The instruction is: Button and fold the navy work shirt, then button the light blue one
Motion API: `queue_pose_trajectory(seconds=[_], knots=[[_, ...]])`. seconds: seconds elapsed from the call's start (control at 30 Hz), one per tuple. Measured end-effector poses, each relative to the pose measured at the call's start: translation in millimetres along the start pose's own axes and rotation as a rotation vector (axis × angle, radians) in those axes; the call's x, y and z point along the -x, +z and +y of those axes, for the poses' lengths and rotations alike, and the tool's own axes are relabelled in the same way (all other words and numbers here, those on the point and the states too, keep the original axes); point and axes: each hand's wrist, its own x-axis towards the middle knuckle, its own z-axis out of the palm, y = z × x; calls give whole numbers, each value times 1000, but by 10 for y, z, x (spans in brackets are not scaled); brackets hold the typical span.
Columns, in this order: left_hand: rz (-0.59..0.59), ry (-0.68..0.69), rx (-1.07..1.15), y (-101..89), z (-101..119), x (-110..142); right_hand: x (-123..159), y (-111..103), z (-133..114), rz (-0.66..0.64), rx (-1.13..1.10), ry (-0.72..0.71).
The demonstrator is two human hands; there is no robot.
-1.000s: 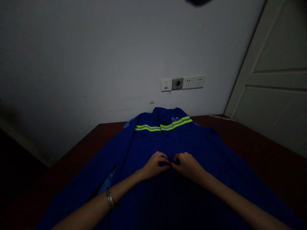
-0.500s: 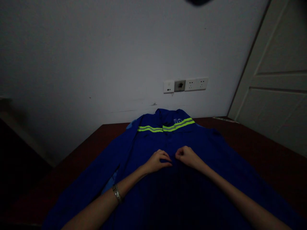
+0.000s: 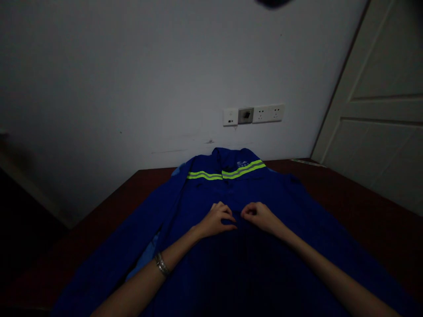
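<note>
A blue work jacket point(image 3: 271, 189) lies spread front up, its collar towards the wall and both sleeves reaching down the sides. A yellow-green and grey reflective band point(image 3: 243, 171) crosses its chest, with small white print above the right half. My left hand point(image 3: 218, 219), with a metal bracelet at the wrist, is at the middle of the jacket front, its thumb and fingers bent around dark cloth. Close by on the right, my right hand point(image 3: 259, 215) pinches the jacket's front between thumb and fingertips. In the dim light, the exact bit of cloth between the fingers is hard to see.
The jacket rests on a dark red table point(image 3: 132, 193) pushed against a grey wall point(image 3: 99, 88). Sockets and a switch point(image 3: 253, 114) are mounted above it. At the right stands a panelled white door point(image 3: 380, 127). Light-blue patterned cloth point(image 3: 147, 255) shows beside the left sleeve.
Both hands stay at the jacket's middle with almost the same grip. The view has shifted slightly, so the jacket and wall sockets appear a little higher and further left.
</note>
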Motion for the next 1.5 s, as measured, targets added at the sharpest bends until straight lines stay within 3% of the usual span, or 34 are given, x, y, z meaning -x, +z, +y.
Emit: queue_pose_trajectory(seconds=[0.4,0.67,0.87,1.2,1.5], knots=[[43,32,-97,46,102,17,11,47,55,-25,-172,15],[234,-44,61,78,162,-6,19,93,102,15,-253,26],[303,-95,122,113,183,-20,4,104,114,55,-341,26],[359,-131,128,130,228,-56,-1,152,113,119,-425,16],[380,-125,193,161,213,-61,1,134,107,88,-438,104]])
